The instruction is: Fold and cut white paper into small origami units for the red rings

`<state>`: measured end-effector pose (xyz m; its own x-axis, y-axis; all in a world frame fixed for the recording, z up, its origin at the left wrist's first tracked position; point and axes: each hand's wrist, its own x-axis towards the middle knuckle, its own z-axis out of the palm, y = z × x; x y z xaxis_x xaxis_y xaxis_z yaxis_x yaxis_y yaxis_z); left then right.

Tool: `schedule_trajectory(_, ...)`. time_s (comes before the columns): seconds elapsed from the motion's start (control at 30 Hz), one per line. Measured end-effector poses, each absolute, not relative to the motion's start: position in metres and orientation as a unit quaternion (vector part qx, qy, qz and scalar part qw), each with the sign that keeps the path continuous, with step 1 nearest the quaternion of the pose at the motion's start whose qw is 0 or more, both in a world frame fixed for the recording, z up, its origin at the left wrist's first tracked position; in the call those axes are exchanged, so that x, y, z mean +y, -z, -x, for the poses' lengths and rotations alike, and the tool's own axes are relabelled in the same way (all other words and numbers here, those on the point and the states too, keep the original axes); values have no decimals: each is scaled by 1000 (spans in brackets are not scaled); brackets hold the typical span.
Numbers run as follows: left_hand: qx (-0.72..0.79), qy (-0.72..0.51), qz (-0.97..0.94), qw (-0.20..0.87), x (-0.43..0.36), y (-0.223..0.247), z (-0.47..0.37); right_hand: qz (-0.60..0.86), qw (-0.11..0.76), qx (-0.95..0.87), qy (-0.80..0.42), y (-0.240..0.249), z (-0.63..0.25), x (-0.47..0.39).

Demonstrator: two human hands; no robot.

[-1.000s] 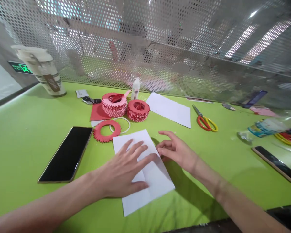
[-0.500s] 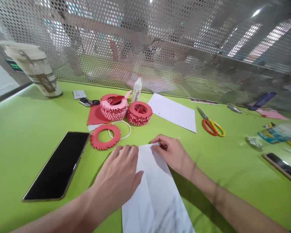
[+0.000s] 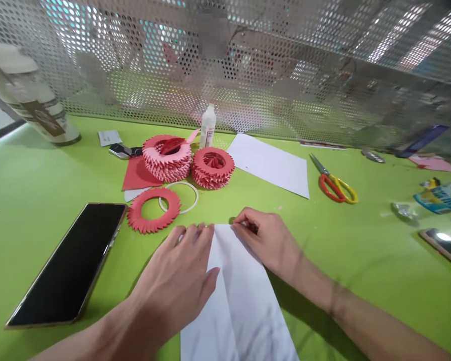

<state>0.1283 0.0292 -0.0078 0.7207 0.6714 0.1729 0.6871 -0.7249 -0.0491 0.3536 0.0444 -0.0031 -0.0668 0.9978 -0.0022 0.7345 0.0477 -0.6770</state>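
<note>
A white sheet of paper [image 3: 244,296] with a lengthwise crease lies in front of me and runs out of the bottom of the view. My left hand [image 3: 176,276] rests on its left side, palm down, fingers lightly bent and thumb apart. At the far right corner, my right hand [image 3: 261,233] pinches the paper's edge between thumb and bent index finger. Just beyond my left hand, a flat red zigzag paper ring [image 3: 136,215] overlaps a thin white ring [image 3: 195,200].
Behind stand a pink-and-red pleated ring stack [image 3: 167,168], a smaller red one [image 3: 213,175] and a glue bottle [image 3: 208,128]. Scissors [image 3: 332,185] and another white sheet [image 3: 268,165] lie right of them. A large phone [image 3: 67,265] lies left; a cup [image 3: 45,110] stands behind it.
The camera view has shifted slightly, spreading the table items outward. My right hand sits a little closer to my left, and less of the paper's far edge shows between them.
</note>
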Motion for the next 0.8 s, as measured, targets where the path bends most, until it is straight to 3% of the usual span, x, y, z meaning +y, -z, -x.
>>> schedule_trajectory(0.8,-360,71,928,61,31,16,-129,629,260,-683,-265,4,-353,33)
